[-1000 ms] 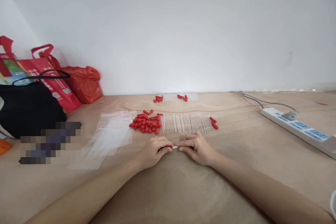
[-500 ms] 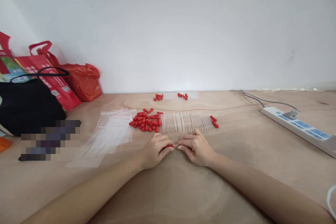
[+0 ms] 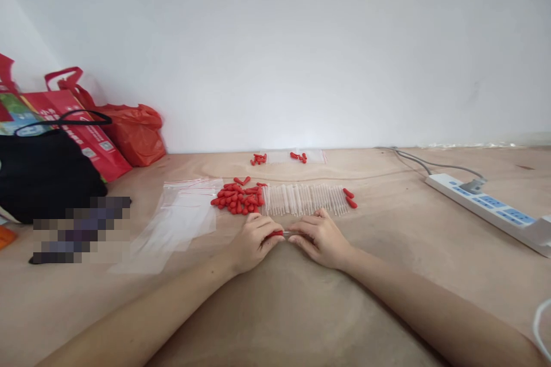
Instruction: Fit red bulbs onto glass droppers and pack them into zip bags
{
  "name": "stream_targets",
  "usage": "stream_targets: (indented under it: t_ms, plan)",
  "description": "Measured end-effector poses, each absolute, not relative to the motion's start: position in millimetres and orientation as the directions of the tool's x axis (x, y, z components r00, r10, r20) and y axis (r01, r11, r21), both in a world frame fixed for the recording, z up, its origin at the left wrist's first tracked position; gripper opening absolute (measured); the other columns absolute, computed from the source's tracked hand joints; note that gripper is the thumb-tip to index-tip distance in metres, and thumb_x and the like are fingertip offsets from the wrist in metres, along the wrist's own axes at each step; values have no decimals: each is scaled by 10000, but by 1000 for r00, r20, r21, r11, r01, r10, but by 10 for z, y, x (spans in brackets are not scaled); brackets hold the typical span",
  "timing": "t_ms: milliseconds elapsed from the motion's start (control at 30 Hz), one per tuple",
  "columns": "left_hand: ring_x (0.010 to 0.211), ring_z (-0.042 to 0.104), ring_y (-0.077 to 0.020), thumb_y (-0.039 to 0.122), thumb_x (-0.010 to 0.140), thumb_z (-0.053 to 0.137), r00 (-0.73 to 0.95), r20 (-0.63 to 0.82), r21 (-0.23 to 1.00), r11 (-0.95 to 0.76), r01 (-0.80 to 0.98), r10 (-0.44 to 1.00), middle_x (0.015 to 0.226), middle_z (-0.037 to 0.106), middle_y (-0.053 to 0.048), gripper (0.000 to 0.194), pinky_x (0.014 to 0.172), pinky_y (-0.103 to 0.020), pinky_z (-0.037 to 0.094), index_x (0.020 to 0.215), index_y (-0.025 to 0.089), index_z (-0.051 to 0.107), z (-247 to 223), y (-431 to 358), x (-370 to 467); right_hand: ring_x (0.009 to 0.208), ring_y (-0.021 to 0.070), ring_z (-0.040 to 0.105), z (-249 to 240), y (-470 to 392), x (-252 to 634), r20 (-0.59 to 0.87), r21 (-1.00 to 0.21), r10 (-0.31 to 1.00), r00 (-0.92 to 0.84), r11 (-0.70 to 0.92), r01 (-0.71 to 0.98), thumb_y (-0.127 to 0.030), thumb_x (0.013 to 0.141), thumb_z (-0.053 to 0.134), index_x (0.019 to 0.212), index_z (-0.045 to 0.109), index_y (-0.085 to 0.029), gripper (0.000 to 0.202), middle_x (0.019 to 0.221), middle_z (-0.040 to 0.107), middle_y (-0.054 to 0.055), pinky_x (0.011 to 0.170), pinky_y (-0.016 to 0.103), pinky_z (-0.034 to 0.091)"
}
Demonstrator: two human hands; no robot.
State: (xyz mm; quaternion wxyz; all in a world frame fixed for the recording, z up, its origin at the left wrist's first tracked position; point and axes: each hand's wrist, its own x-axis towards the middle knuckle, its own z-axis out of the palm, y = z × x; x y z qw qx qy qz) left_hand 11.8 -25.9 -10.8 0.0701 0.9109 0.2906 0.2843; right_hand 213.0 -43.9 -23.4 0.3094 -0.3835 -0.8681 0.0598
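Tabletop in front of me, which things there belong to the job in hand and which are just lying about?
In the job:
red bulb, held in the left hand
clear tube, pinched in the right hand
pile of red bulbs
row of clear tubes
clear plastic bags, probably

Seemingly just lying about:
black bag
red shopping bag
red plastic bag
power strip

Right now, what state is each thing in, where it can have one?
Left hand: closed on red bulb
Right hand: closed on clear tube
Red bulb: pinched, in line with clear tube; fit unclear
Bulb pile: loose, heaped
Tube row: side by side
Clear bags: flat, overlapping
Power strip: grey plug in; live or not, can't tell
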Motion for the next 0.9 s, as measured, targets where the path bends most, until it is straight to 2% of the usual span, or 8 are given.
stream_targets:
  t_ms: [133,267,433,667,900]
  plan:
    - [713,556,-131,296,845,462,577,512,354,-768,534,637,778,638,-1,161,731,-286,333,846,185,579,-107,-187,55,663,111,523,-258,-402,2296,573,-307,687,-448,686,659,-227,846,420,884,606,-191,193,731,631,6,702,295,239]
    - [681,558,-122,302,833,482,581,500,372,-765,527,643,746,640,9,158,715,-280,337,837,191,594,-105,-172,42,649,112,519,-257,-393,2320,624,-291,670,-402,677,676,-289,809,501,1022,566,-176,250,701,614,3,730,303,249]
    - [687,563,-123,308,831,487,585,511,350,-774,528,630,752,652,12,161,739,-297,323,836,194,601,-113,-180,56,652,112,502,-276,-394,2227,655,-215,618,-435,705,676,-268,838,453,819,617,-193,181,702,630,4,756,312,247]
    - [614,548,-120,291,820,509,629,481,320,-790,523,611,671,650,19,159,719,-306,312,766,188,618,-100,-195,60,629,117,448,-266,-397,2206,642,-161,594,-486,723,671,-221,830,435,743,591,-175,184,634,603,-3,737,319,240]
    - [605,546,-113,242,807,527,641,527,281,-826,489,559,651,648,21,126,762,-317,302,737,177,609,-83,-252,89,627,112,441,-253,-395,2191,595,-194,620,-511,728,658,-194,821,421,697,560,-164,189,619,593,-11,741,325,234]
